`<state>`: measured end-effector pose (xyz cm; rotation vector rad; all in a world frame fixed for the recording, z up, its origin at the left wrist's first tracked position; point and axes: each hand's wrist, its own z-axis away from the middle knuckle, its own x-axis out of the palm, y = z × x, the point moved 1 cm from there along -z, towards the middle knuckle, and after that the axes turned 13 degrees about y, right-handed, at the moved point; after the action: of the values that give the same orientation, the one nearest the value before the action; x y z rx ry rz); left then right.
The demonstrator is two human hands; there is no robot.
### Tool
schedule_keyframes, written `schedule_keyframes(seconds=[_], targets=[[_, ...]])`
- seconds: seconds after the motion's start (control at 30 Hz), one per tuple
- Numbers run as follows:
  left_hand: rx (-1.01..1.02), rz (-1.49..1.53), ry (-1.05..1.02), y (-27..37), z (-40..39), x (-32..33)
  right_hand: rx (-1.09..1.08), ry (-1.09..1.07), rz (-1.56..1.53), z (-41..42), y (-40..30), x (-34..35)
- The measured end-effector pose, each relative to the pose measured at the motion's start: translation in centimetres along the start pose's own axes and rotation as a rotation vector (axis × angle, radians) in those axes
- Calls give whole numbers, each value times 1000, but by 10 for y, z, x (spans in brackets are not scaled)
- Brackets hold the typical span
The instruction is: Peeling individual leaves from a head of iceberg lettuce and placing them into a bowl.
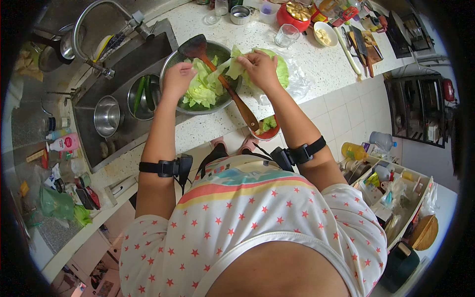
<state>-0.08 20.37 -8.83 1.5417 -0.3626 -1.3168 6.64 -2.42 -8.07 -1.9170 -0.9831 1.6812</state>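
Note:
My right hand (262,71) pinches a torn lettuce leaf (234,67) above the right side of a metal mesh colander (222,105). Loose pale-green lettuce pieces (202,87) lie inside the colander. My left hand (179,80) hovers at its left rim with the fingers curled; whether they grip a scrap of leaf cannot be made out. A wooden spatula (232,89) with a darkened blade lies across the colander, its handle reaching past the counter's front edge. Partly hidden behind my right hand, a larger piece of lettuce (282,68) rests on a clear plastic bag (302,81).
On my left, the sink (122,59) holds a metal bowl with cucumbers (144,94) and another metal bowl (107,116), under a curved faucet (76,37). A glass (287,36), a garlic bowl (324,33) and a cleaver (359,42) stand rightward. Below is a red scrap bin (268,135).

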Motion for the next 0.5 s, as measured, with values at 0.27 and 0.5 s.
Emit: schedule_keyframes(seconds=[0.27,0.5], targets=[[200,353,-223,29,20,60,-22,-8,-109,2,-5,-2],[298,-21,-98,17,14,27,172,42,-407,-1,4,-15]])
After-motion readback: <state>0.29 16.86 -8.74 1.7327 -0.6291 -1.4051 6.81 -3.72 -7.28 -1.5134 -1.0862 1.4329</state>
